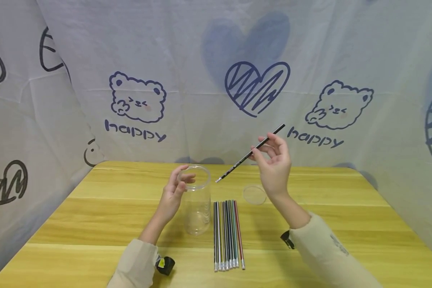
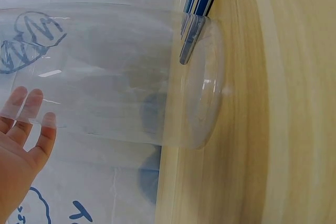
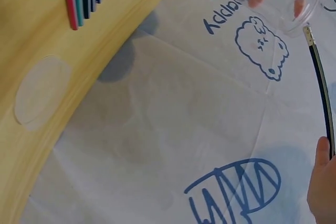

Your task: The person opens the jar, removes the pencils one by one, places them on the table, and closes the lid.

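Note:
A tall clear plastic jar [image 1: 197, 214] stands upright and open-topped on the table. My left hand [image 1: 171, 197] holds it near the rim, thumb at the front and fingers around the far side; in the left wrist view the fingertips [image 2: 49, 120] lie against its wall. Up to the right, my right hand [image 1: 276, 170] pinches a black pencil [image 1: 240, 161] between thumb and fingers. That pencil slants, its eraser end pointing down toward the jar's rim, just right of it. Between the hands lies a row of several pencils [image 1: 227, 236], eraser ends toward me.
A round clear lid [image 1: 254, 195] lies flat on the wooden table [image 1: 75, 224], right of the pencil row. Behind the table hangs a white cloth [image 1: 198, 120] printed with bears and hearts. Black straps with small devices show at both wrists.

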Demonstrator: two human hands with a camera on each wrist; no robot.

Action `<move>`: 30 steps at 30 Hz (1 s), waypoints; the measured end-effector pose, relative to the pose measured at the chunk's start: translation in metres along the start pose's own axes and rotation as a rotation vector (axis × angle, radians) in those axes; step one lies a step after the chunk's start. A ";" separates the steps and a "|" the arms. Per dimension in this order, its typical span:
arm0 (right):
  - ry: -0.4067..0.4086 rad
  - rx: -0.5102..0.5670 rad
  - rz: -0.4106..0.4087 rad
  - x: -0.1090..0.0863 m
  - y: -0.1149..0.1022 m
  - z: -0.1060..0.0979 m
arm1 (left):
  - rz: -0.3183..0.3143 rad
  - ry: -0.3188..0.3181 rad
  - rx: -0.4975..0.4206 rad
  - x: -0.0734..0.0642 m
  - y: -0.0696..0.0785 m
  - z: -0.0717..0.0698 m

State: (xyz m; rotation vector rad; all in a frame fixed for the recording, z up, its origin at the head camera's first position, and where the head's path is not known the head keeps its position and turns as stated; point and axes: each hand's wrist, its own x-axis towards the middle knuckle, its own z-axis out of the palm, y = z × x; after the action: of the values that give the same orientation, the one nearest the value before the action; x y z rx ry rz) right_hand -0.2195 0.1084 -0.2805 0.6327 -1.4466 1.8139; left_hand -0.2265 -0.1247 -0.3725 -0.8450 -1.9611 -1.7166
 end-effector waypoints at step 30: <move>-0.248 -0.253 0.771 -0.059 0.046 -0.048 | -0.070 -0.058 0.046 -0.003 0.026 0.002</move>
State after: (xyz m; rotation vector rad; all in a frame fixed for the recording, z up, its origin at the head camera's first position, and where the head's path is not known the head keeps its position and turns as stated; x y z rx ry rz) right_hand -0.2157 0.1361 -0.3652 0.1682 -2.2629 2.0925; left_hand -0.2069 -0.1216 -0.3557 -0.8282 -2.0835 -1.6963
